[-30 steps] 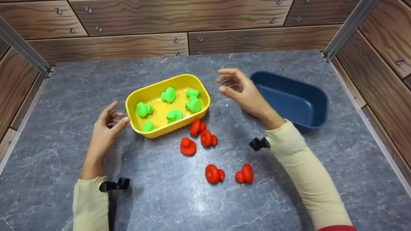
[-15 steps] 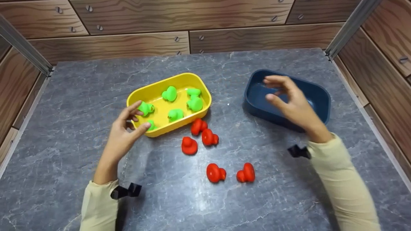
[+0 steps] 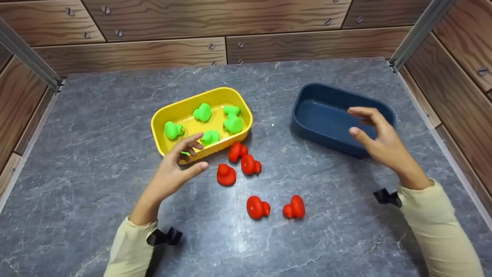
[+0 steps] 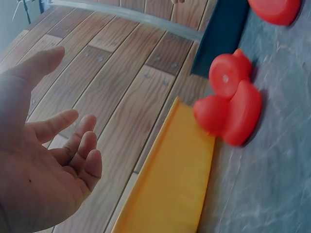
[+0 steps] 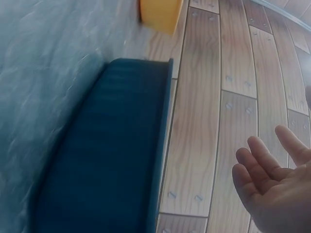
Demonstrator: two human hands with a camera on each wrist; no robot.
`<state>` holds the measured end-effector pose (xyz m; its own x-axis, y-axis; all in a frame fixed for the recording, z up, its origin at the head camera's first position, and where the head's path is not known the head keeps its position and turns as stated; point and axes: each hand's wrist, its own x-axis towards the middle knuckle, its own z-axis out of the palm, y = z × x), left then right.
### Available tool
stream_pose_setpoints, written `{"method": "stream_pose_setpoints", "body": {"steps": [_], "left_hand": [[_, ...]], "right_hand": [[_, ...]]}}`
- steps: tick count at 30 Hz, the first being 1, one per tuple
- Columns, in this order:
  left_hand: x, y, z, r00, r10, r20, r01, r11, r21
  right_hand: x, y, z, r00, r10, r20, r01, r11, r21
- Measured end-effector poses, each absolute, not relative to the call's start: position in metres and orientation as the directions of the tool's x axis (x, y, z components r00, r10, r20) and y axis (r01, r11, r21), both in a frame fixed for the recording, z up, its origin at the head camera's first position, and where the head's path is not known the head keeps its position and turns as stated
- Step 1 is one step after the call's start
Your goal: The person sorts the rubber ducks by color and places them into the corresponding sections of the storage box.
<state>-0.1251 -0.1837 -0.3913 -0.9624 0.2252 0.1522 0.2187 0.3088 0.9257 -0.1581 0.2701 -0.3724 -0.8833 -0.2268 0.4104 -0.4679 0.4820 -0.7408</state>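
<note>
My left hand [image 3: 184, 161] hovers with relaxed fingers at the front edge of the yellow tub [image 3: 165, 115], just left of the nearest red duck [image 3: 225, 175]; it holds nothing. Several green ducks [image 3: 233, 124] lie in that tub. More red ducks [image 3: 244, 157] lie on the grey table in front of it. My right hand [image 3: 374, 134] is relaxed and empty above the right end of the blue tub [image 3: 326, 115], which holds nothing. In the left wrist view the left hand [image 4: 43, 160] has spread fingers, with red ducks [image 4: 233, 107] beside the yellow tub [image 4: 170, 184]. The right wrist view shows the blue tub [image 5: 107, 145].
Two more red ducks [image 3: 256, 207] [image 3: 294, 208] lie nearer the front middle of the grey marble table [image 3: 96, 115]. Wooden walls [image 3: 153, 23] with metal corner rails [image 3: 419, 30] close in the back and both sides.
My left hand moved right along the yellow tub's front toward the red ducks. My right hand swung from beside the yellow tub over to the blue tub's right end.
</note>
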Motion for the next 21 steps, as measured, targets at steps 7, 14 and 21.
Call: {"method": "stream_pose_setpoints", "body": {"steps": [7, 14, 21], "left_hand": [[-0.12, -0.171, -0.396, -0.939, 0.322, 0.122, 0.218, 0.281, 0.935], [-0.115, -0.161, -0.396, -0.895, 0.418, 0.158, 0.276, 0.239, 0.931], [-0.112, -0.147, -0.399, -0.855, 0.51, 0.099, 0.245, 0.227, 0.943]], "right_hand": [[-0.151, 0.285, -0.379, -0.914, -0.188, 0.358, -0.403, 0.51, -0.76], [-0.148, 0.296, -0.381, -0.919, -0.176, 0.353, -0.392, 0.522, -0.758], [-0.144, 0.31, -0.386, -0.93, -0.117, 0.348, -0.358, 0.51, -0.782]]}}
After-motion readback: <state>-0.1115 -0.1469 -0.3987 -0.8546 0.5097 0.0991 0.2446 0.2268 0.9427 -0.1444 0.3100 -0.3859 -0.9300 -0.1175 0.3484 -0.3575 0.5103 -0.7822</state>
